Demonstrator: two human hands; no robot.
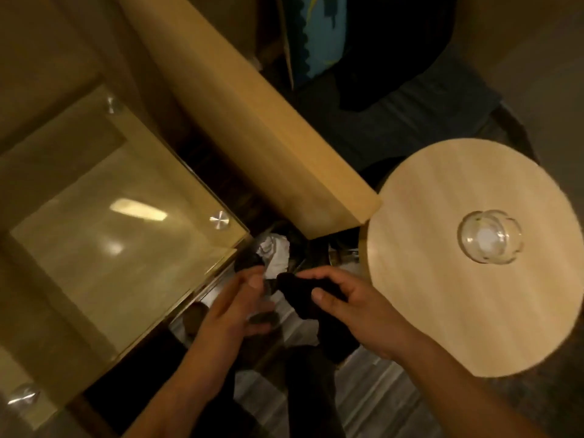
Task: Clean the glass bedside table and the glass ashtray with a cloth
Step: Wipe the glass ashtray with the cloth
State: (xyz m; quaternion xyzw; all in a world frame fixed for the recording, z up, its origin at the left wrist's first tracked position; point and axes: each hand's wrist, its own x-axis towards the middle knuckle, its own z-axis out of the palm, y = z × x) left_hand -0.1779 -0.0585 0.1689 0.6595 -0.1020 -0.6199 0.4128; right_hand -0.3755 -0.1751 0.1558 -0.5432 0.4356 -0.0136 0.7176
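Seen from the head camera, looking steeply down. A person stands between two pieces of furniture in warm, dim light, and the picture is slightly blurred.

On the left is the glass bedside counter, a square clear top with round metal fittings at its corners and lamp glare on its surface. On the right is a round wooden counter. The glass ashtray sits on it, toward its far right side, well apart from both hands.

Low in the middle, over the gap between the two counters, are the hands. The right hand has its fingers and thumb curled around a dark cloth, pinching it so the bunched fabric hangs below the palm. The left hand is just beside it with fingers loosely spread, thumb up, close to the cloth's edge; whether it touches the cloth I cannot tell.

Beneath the hands, on the floor, a dark bin holds crumpled white paper. A long wooden panel runs diagonally from top left toward the round counter.
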